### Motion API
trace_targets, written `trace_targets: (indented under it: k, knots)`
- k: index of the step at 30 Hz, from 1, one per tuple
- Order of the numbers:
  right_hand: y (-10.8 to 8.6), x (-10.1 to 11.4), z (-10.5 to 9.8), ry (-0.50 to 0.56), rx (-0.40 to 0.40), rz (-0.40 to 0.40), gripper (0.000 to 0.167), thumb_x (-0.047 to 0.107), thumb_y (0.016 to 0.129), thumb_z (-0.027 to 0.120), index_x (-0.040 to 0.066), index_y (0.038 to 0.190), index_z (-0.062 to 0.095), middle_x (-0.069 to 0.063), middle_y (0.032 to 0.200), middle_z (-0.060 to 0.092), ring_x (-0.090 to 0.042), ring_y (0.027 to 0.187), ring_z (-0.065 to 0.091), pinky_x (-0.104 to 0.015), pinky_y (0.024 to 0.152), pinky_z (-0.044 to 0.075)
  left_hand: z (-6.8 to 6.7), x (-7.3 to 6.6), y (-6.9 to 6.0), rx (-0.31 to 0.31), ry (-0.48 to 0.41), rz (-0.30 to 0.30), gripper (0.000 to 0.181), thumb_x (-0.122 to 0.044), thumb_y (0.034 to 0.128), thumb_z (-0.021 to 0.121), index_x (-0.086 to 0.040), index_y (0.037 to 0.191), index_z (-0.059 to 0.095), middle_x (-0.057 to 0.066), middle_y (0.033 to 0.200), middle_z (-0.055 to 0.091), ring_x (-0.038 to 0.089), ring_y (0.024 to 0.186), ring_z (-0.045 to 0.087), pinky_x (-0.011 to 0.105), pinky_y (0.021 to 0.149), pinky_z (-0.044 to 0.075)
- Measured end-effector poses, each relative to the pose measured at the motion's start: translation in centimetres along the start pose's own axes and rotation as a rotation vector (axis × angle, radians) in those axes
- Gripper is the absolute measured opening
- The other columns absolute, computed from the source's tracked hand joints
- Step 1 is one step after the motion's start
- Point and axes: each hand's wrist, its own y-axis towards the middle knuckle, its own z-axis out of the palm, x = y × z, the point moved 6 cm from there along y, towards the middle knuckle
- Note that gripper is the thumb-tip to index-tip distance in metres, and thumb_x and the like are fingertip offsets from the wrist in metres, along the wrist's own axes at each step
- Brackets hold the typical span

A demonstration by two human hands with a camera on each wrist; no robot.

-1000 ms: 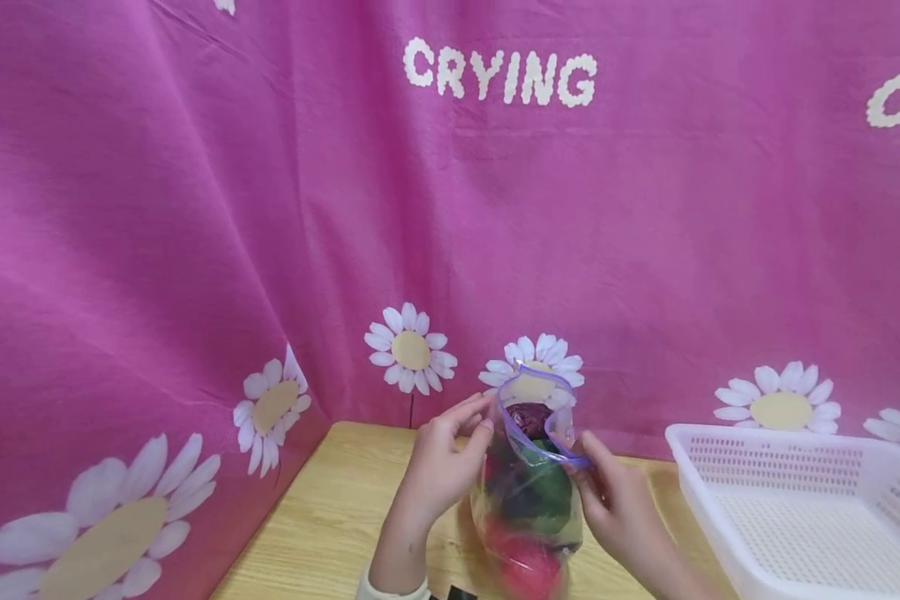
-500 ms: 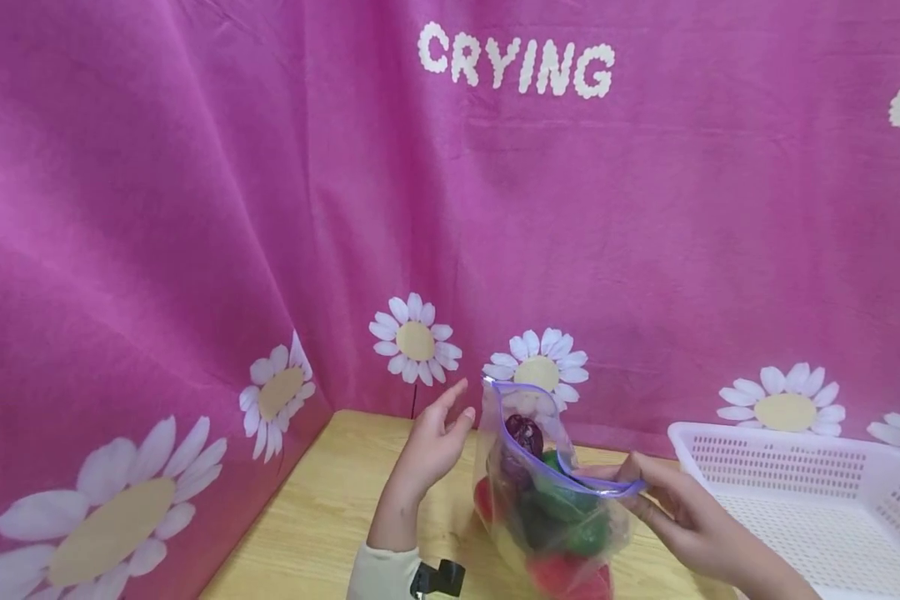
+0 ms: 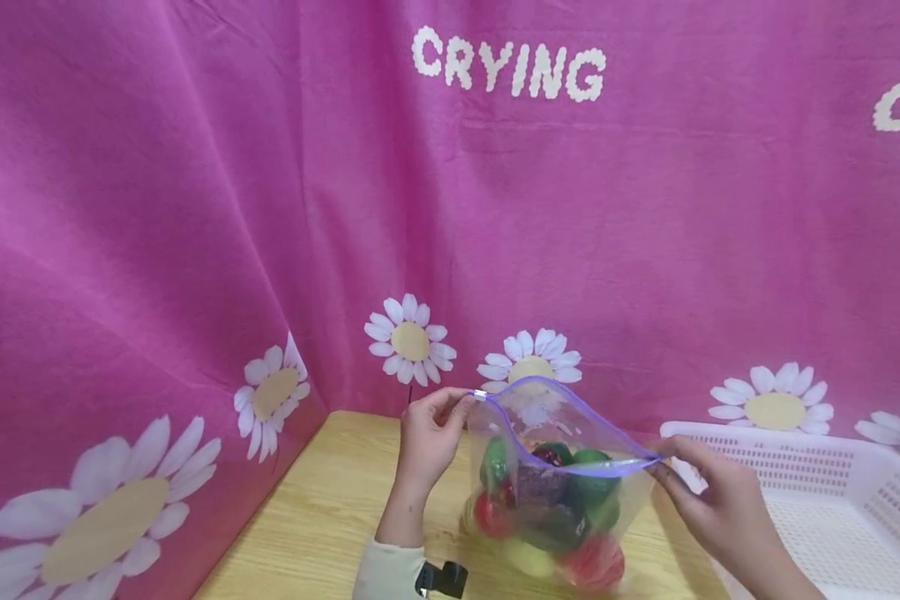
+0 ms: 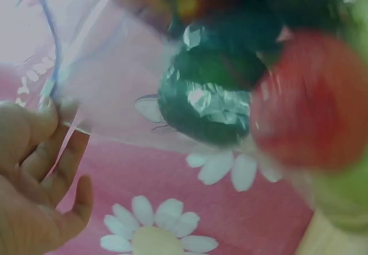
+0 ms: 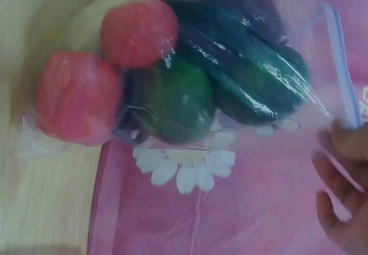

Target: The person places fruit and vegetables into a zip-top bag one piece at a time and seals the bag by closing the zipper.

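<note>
A clear zip bag [image 3: 487, 467] with a purple-blue zip edge stands on the table, its mouth spread apart. Inside are several fruit- or vegetable-like pieces: red ones [image 5: 80, 97], green ones [image 5: 178, 103], a dark purple one [image 3: 537, 483] and a pale yellow-green one [image 3: 528, 557]. My left hand [image 3: 429, 433] pinches the bag's left top corner, by the whitish zip slider [image 3: 480, 394]. At the opposite top corner, my right hand [image 3: 720, 492] pinches the zip edge between thumb and fingers. Both wrist views show the contents pressed against the film, somewhat blurred.
A white perforated plastic basket [image 3: 675, 432] stands to the right, partly behind my right hand. The wooden table [image 3: 322, 500] meets a pink cloth backdrop [image 3: 645, 250] with daisies at the back and left. A black wrist mount [image 3: 442, 579] sits on my left sleeve.
The bag's mouth has been drawn wider as my right hand moved right with its corner. My left hand came off the bag, then took hold of the left corner by the slider.
</note>
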Motion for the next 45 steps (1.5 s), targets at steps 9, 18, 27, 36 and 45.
trace_targets:
  k: [9, 18, 27, 36, 45]
  knots:
    - [0.7, -3.7, -1.0, -0.080, -0.118, 0.187, 0.024, -0.012, 0.072, 0.079, 0.008, 0.083, 0.074, 0.014, 0.073, 0.068, 0.012, 0.063, 0.051, -0.009, 0.057, 0.042, -1.1, -0.6, -0.1, -0.042, 0.072, 0.013, 0.010, -0.014, 0.0915, 0.075, -0.007, 0.096, 0.080, 0.003, 0.086, 0.077, 0.014, 0.078, 0.069, 0.026, 0.068, 0.053]
    - [-1.2, -4.7, 0.3, -0.103, -0.047, 0.194, 0.029, -0.012, 0.073, 0.077, 0.008, 0.093, 0.072, 0.007, 0.072, 0.067, 0.012, 0.070, 0.052, -0.011, 0.059, 0.041, 0.2, 0.0, -0.3, 0.249, 0.040, -0.053, 0.014, -0.020, 0.0964, 0.070, -0.010, 0.103, 0.077, 0.000, 0.088, 0.074, 0.012, 0.076, 0.061, 0.024, 0.068, 0.050]
    - [-1.0, -2.8, 0.8, -0.119, -0.063, 0.180, 0.030, -0.007, 0.076, 0.074, 0.002, 0.104, 0.070, -0.009, 0.098, 0.069, 0.008, 0.102, 0.048, -0.014, 0.088, 0.036, 0.4, -0.7, -0.3, 0.286, 0.092, -0.012, 0.012, -0.022, 0.0921, 0.076, -0.013, 0.101, 0.077, -0.005, 0.090, 0.075, 0.010, 0.082, 0.065, 0.028, 0.077, 0.054]
    - [2.7, 5.6, 3.0, 0.016, -0.074, -0.085, 0.031, 0.010, 0.082, 0.069, 0.005, 0.113, 0.073, -0.010, 0.114, 0.069, -0.023, 0.121, 0.052, -0.032, 0.111, 0.029, 0.7, -1.4, -0.4, 0.279, 0.076, 0.022, 0.007, -0.020, 0.0890, 0.079, -0.014, 0.094, 0.079, -0.006, 0.078, 0.072, 0.008, 0.067, 0.057, 0.021, 0.059, 0.047]
    - [6.2, 9.3, 10.0, -0.287, 0.226, -0.205, 0.024, 0.012, 0.087, 0.077, 0.011, 0.110, 0.073, -0.002, 0.107, 0.072, -0.027, 0.109, 0.062, -0.055, 0.092, 0.042, -0.1, -1.7, -0.7, 0.324, 0.073, 0.022, 0.012, -0.022, 0.0903, 0.077, -0.016, 0.099, 0.082, -0.008, 0.083, 0.076, 0.010, 0.068, 0.059, 0.022, 0.059, 0.048]
